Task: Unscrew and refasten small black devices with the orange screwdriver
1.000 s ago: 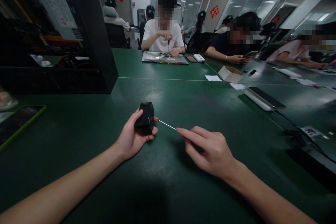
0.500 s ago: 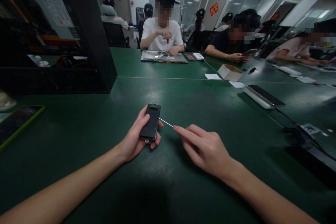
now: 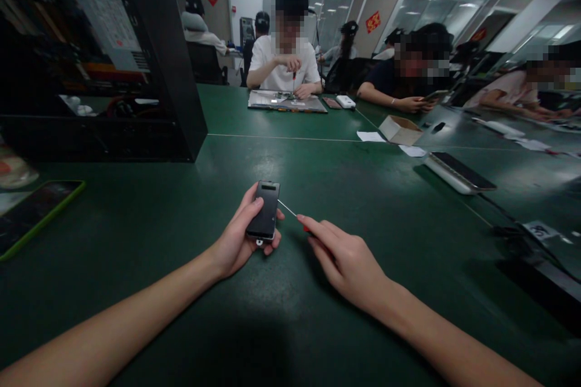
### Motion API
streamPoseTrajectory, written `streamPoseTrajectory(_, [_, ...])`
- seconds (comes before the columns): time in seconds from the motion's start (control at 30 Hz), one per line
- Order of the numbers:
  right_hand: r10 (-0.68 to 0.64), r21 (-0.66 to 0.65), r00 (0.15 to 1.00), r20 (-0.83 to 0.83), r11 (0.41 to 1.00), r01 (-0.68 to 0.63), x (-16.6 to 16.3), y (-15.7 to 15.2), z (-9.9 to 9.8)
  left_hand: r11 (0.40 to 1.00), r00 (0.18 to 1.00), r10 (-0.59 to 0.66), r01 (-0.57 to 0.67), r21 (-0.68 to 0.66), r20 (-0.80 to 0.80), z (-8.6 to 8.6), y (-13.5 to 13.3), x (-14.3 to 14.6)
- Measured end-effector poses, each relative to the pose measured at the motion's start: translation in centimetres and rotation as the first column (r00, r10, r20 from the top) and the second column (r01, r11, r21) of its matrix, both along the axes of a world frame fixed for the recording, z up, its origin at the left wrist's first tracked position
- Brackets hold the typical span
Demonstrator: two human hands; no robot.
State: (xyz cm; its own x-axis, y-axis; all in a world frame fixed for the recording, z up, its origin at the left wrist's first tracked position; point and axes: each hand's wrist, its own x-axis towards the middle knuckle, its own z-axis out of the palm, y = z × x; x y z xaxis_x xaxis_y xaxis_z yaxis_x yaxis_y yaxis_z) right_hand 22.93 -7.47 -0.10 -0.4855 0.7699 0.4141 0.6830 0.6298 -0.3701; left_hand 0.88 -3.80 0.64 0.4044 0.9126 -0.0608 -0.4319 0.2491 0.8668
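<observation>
My left hand (image 3: pixel 238 236) is closed round a small black rectangular device (image 3: pixel 264 217), thumb across its face and fingertips wrapped past its right edge. The device has a dark slot-like window near its top and a small metal tab with a hole at its lower end. Between the fingers of my right hand (image 3: pixel 340 251) is a screwdriver (image 3: pixel 287 208) with a thin metal shaft; a bit of its red handle shows under the index finger. The shaft's tip meets the device's right side, and whether it sits in a screw cannot be made out.
A black computer case (image 3: pixel 157 72) stands at the left beside a green-edged phone (image 3: pixel 40 217). To the right are a small open box (image 3: pixel 400 129), a white device with a dark top (image 3: pixel 460 172) and cables. Across the green table (image 3: pixel 299 157), a person works on a flat panel (image 3: pixel 285 103).
The view has shifted slightly. My right hand has turned a little, and the red handle now shows under its fingers. My left hand still holds the device, whose face catches the light differently.
</observation>
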Motion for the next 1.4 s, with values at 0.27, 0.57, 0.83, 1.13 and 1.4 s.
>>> streamPoseTrajectory(0.27, [-0.056,0.081,0.998,0.033,0.995,0.053,1.0,-0.5,1.4,0.999,0.999,0.021,-0.020,0.038,-0.043,-0.9,-0.1,0.1])
streamPoseTrajectory(0.57, [-0.148,0.295,0.953,0.263,0.953,0.067,0.4,-1.2,1.7,0.991,0.985,0.081,-0.063,0.121,-0.150,-1.5,-0.3,0.2])
streamPoseTrajectory(0.83, [-0.261,0.348,0.884,0.389,0.930,0.122,-1.5,-1.2,0.4,0.983,0.962,0.157,-0.131,0.125,-0.223,-1.9,-0.3,0.3])
streamPoseTrajectory(1.13, [-0.339,0.411,0.843,0.417,0.898,0.157,-2.7,-0.8,-0.2,0.978,0.949,0.194,-0.167,0.128,-0.250,-1.5,-0.6,0.8])
streamPoseTrajectory(1.4, [-0.235,0.169,0.916,0.325,0.967,0.188,-3.1,-0.3,-0.8,0.979,0.954,0.201,-0.188,0.078,-0.222,-1.5,-0.9,1.3])
